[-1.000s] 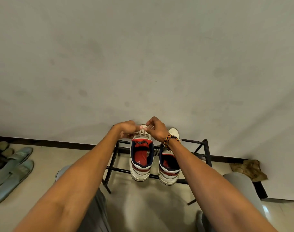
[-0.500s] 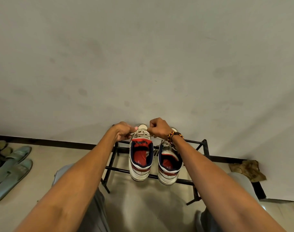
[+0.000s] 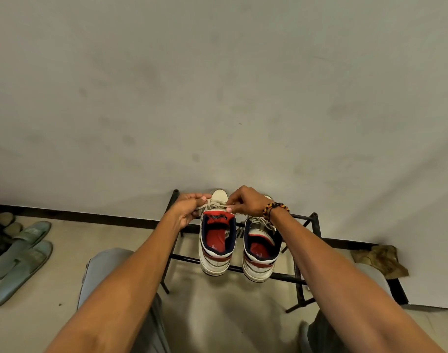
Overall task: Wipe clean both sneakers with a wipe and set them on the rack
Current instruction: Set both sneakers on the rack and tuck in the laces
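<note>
Now: laces pinched over the left sneaker

Both white leather sneakers with navy collars and red insoles set side by side on the black metal-bar rack [image 3: 289,276], toes pointing to 12 o'clock at the pale wall [image 3: 217,85], heels at 6 o'clock. Left sneaker [image 3: 217,247] just beside right sneaker [image 3: 260,253], apart by a narrow gap. Left hand [image 3: 187,211] curled at 10 o'clock of the left sneaker, pinching an off-white lace [image 3: 208,205]. Right hand [image 3: 245,203], with a beaded bracelet [image 3: 275,208] at the wrist, curled at 1 o'clock of the same shoe, pinching the lace's other end. Grey-green slippers [image 3: 21,256] on the beige floor at 9 o'clock, well apart. Crumpled brown cloth [image 3: 380,259] at 3 o'clock by the wall.
</note>
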